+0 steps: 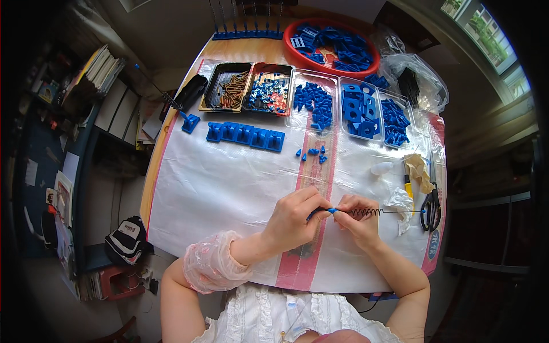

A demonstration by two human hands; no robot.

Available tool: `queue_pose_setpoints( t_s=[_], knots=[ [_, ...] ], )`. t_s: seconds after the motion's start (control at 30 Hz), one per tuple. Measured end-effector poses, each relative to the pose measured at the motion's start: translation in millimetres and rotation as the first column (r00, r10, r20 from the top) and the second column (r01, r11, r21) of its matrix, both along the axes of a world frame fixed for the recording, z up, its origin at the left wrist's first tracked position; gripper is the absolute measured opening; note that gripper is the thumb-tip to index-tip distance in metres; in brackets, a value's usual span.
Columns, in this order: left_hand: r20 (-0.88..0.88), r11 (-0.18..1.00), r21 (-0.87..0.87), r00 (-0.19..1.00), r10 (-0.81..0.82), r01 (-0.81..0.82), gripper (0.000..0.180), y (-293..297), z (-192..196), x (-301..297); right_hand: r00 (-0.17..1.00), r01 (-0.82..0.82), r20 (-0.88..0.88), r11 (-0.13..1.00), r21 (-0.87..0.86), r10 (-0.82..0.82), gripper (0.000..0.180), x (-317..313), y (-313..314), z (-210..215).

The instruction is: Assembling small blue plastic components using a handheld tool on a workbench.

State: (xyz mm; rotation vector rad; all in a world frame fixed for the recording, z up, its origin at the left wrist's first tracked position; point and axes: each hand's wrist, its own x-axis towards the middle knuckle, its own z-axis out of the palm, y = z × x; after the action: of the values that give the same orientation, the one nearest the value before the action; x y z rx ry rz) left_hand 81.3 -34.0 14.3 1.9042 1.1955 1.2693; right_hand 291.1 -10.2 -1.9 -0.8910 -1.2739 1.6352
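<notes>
Over the middle of the covered table, both of my hands meet at a small blue plastic piece [332,210]. My left hand [294,220] is closed, its thumb and fingers pinching the blue piece from the left. My right hand [359,222] pinches a black coil spring [367,212] close to where it meets the blue piece. To the right the spring runs on as a thin straight wire, ending in a small blue tip near the scissors. Fingertips partly hide the joint between piece and spring. Several small blue cone-shaped pieces [314,151] lie loose beyond my hands.
Trays hold screws [234,89], nuts [267,91], blue cones [314,102] and flat blue parts [360,108]. A red basin [289,48] of blue parts stands behind. Blue blocks [246,136] line the left. Scissors [430,207], crumpled tissue [398,203] and a yellow-handled tool [408,187] lie right.
</notes>
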Motion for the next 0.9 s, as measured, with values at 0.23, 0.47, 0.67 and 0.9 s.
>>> queue_pose_setpoints(
  t_s=[0.23,0.47,0.67,0.9],
  knots=[
    [-0.007,1.000,-0.001,1.000,0.003,-0.003,0.015,-0.3,0.0,-0.3,1.000,-0.004,-0.001,1.000,-0.003,0.004,0.008,0.2,-0.1,-0.2],
    [0.000,1.000,-0.003,1.000,-0.003,0.003,0.015,0.3,-0.5,0.2,1.000,-0.004,-0.003,1.000,-0.004,0.004,0.008,0.4,0.2,-0.1],
    [-0.006,1.000,-0.014,1.000,0.003,-0.003,0.015,-1.2,0.5,-0.5,1.000,-0.009,0.008,1.000,0.000,0.009,0.008,-0.3,0.1,-0.3],
    [-0.002,1.000,-0.004,1.000,0.000,0.000,0.015,-0.2,0.9,0.0,1.000,-0.004,0.011,1.000,-0.001,0.004,0.008,-0.3,-0.1,1.0]
  ],
)
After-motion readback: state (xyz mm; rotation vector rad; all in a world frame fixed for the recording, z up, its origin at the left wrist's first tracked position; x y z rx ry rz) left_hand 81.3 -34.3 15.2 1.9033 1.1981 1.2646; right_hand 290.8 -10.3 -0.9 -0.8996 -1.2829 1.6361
